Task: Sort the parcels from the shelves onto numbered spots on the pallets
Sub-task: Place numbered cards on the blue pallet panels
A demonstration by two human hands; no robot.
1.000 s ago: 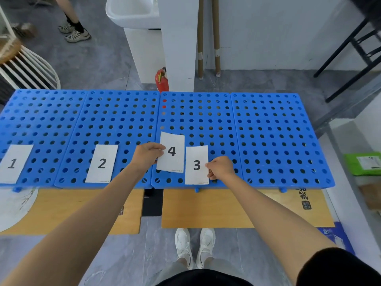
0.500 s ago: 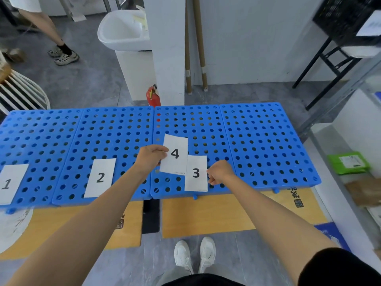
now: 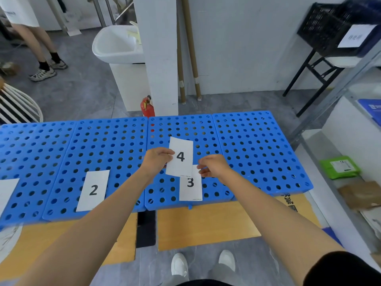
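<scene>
White paper card printed "4" (image 3: 181, 156): held over the third blue perforated plastic pallet (image 3: 185, 124), its lower corner overlapping white paper card "3" (image 3: 190, 186) at that pallet's near edge. Left hand (image 3: 156, 162) pinches the card's left edge, and the card projects to the right of the grip. Right hand (image 3: 214, 166) has loosely curled fingers beside the card's right edge; contact cannot be told. Best laid flat at the near edge of the rightmost blue pallet (image 3: 257, 151), level with "3".

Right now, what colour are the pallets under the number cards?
The pallets are blue, dotted with round holes; head view.
</scene>
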